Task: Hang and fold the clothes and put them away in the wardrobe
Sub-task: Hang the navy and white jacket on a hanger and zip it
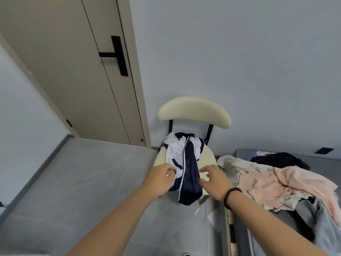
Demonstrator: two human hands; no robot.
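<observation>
Against a grey wall, a cream chair (206, 156) holds a soft, light navy-and-white jacket (186, 163); left hand (162, 179) pinches its edge, right hand (214, 180) hovers unclenched.
</observation>
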